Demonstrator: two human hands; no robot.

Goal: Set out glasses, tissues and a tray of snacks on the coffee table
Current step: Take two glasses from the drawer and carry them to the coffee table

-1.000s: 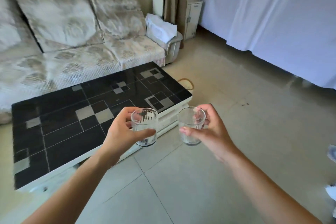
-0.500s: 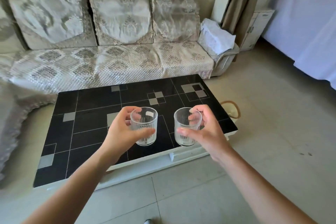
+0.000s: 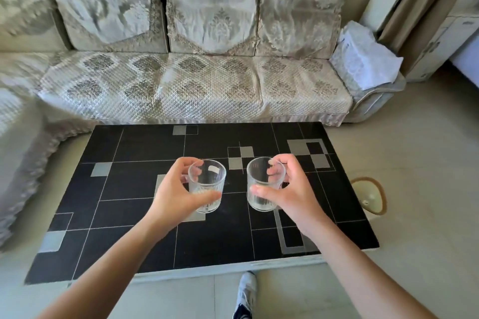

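Note:
Two clear ribbed glasses are held side by side over the middle of the black tiled coffee table [image 3: 129, 235]. My left hand [image 3: 173, 194] grips the left glass [image 3: 208, 186] around its side, thumb in front. My right hand [image 3: 290, 191] grips the right glass [image 3: 263, 189] the same way. Both glasses are upright and look empty. Whether their bases touch the tabletop I cannot tell. No tissues or snack tray are in sight.
A patterned grey sofa [image 3: 197, 85] runs along the table's far side, with a white folded cloth [image 3: 365, 59] on its right armrest. A round stool or lid [image 3: 370, 195] lies on the floor right of the table. My shoe [image 3: 245, 292] is at the near edge.
I have stepped round to face the table squarely. Both hands with their glasses now sit over the tabletop's middle instead of off its corner, and have come lower toward it.

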